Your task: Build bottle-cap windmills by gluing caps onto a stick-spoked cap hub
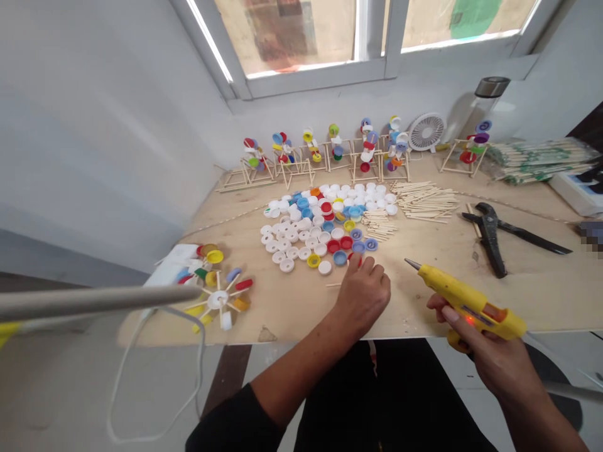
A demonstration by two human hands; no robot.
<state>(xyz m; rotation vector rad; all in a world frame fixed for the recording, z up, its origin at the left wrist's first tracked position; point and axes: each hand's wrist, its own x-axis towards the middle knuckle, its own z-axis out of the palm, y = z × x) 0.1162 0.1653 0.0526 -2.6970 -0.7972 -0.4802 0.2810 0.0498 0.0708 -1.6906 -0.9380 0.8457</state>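
My right hand [490, 351] is wrapped round the handle of a yellow glue gun [459, 292], its nozzle pointing up and left over the table. My left hand [362, 292] is at the near edge of a spread of bottle caps [301, 235], fingers bent down beside a red cap. What its fingertips hold, if anything, is hidden. A thin stick [333, 285] shows just left of that hand. White, blue, red and yellow caps lie in the spread. Short sticks [379, 225] lie at its right side, and longer sticks [426, 201] behind them.
Stick frames with coloured cap wheels [282, 150] stand along the wall. A cap wheel [218, 300] lies front left by a white cable [123, 376]. Black cutters [492, 242] rest at right. Behind are a small fan [426, 132], a bottle [487, 100] and bagged sticks [537, 157].
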